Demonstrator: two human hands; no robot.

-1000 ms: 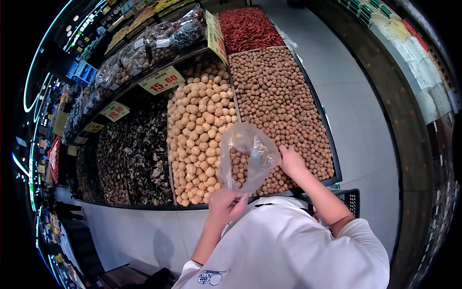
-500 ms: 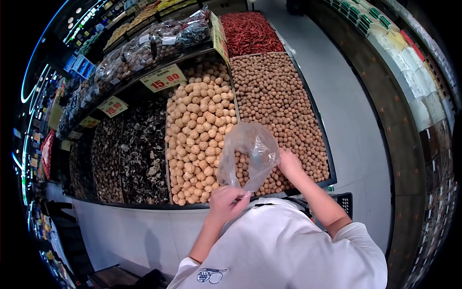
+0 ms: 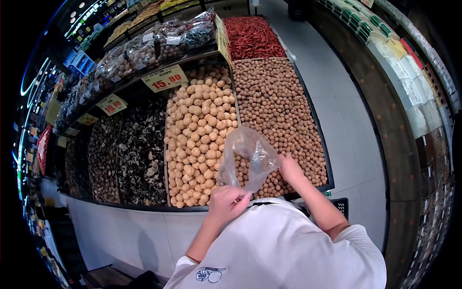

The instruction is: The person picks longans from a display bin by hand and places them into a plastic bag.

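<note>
Shop display (image 3: 139, 207) bears walnuts (image 3: 195, 139), chilies (image 3: 252, 37) | My left grip (image 3: 226, 204), right grip (image 3: 290, 169) hold plastic bag (image 3: 262, 156) | Bag's bottom indistinct

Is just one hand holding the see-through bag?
No, the left hand pinches the near edge of the bag while the right hand holds its side.

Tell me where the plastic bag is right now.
In the head view, the plastic bag is just below centre, held between the left hand and right hand, over the walnuts and smaller brown balls.
</note>
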